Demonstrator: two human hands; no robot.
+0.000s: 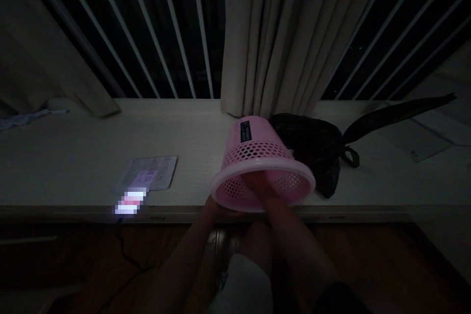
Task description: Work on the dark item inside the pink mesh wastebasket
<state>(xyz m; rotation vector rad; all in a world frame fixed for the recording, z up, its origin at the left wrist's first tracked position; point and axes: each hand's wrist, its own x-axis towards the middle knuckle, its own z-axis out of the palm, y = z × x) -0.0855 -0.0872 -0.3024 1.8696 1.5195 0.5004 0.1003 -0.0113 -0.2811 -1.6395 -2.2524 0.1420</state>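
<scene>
A pink plastic wastebasket (257, 130) with a perforated band and a dark label lies tilted over the ledge, its mouth toward me. My left hand (218, 207) supports it from below at the left of the rim, with most of its fingers hidden behind the basket. Through the mouth reaches my right hand (255, 181), which is inside the basket; its fingers are too dark to make out. Right beside the basket sits a knotted black plastic bag (312, 140), its long tied end sticking out to the right.
A pale window ledge (191, 132) runs across the view. On its left lies a printed sheet or booklet (150, 171), beside a glowing pixelated screen (130, 202) with a dark cable (125, 250). Curtains (265, 34) hang behind, before barred windows. The room is dim.
</scene>
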